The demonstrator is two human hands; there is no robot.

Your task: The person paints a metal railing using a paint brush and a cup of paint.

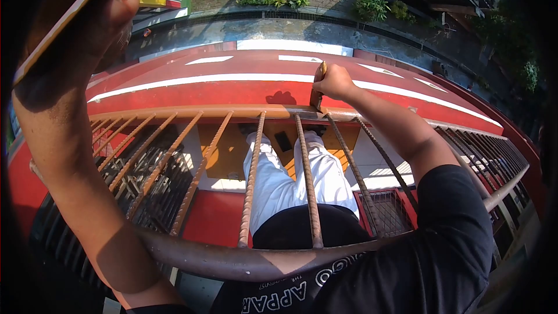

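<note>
Now | right hand [336, 83] clamped on flat tool [317, 99] at orange-brown rail [247, 111] | left hand [87, 49], grip unclear

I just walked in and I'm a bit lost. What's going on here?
A person's arms reach past a railing of ribbed bars. Their right hand grips a flat, brush-like tool, its end at the rail farther from their chest. Their left hand is raised and holds a flat, pale-edged thing, too close to the camera to identify.
</note>
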